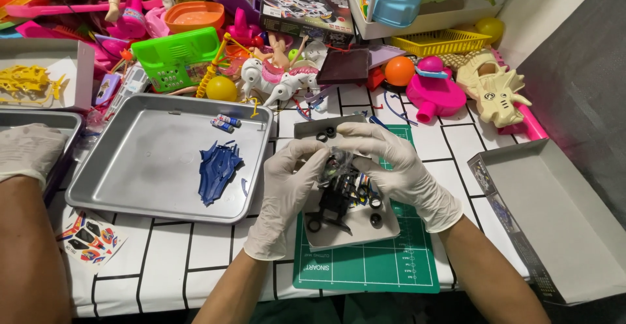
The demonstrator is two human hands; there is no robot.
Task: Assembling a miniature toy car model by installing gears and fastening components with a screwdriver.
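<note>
1. At nine o'clock, another person's gloved hand [26,151] rests on the rim of a second metal tray, apart from the work.
2. Lower left, at seven o'clock, a sticker sheet [90,237] lies flat on the desk [195,259].
3. Left of centre, a metal tray [130,167] holds a blue plastic body shell [218,167] and two small batteries [225,123], seemingly corralled there so loose parts cannot roll away.
4. At centre, the left hand [287,187], in a white glove, is curled with fingertips pinched on a small clear bag [334,167] of parts.
5. Directly under both hands, a black toy car chassis [336,200] sits on a grey box lid [365,223] with loose wheels beside it; the lid lies on a green cutting mat [391,265].
6. The right hand [391,164], also gloved, is partly closed, its fingertips gripping the same bag from the opposite side, as if pulling it open.
7. At twelve o'clock, a jumble of bright plastic toys [280,76] crowds the desk's far edge.
</note>
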